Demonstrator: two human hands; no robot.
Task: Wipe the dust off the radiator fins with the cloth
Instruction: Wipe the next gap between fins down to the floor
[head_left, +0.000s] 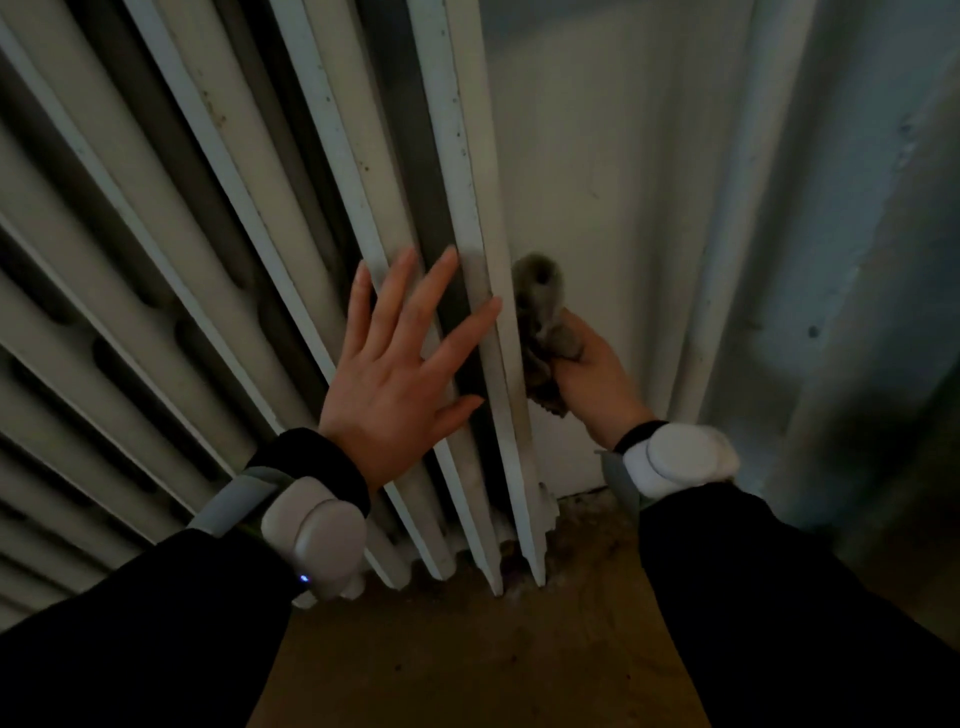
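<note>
While the right hand (592, 379) bunches the cloth (540, 322) in curled fingers, the wad sticks up above them, against the outer side of the last fin (480, 208) of the radiator (249, 218). It is grey, fuzzy and crumpled. Just across that fin, the left hand (395, 384) lies flat, fingers (441, 291) straight and spread. A pale wall (597, 156) stands behind the cloth, with a brown floor (467, 654) below.

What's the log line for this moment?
left hand: open, resting on radiator fins | right hand: gripping cloth beside rightmost fin
</note>
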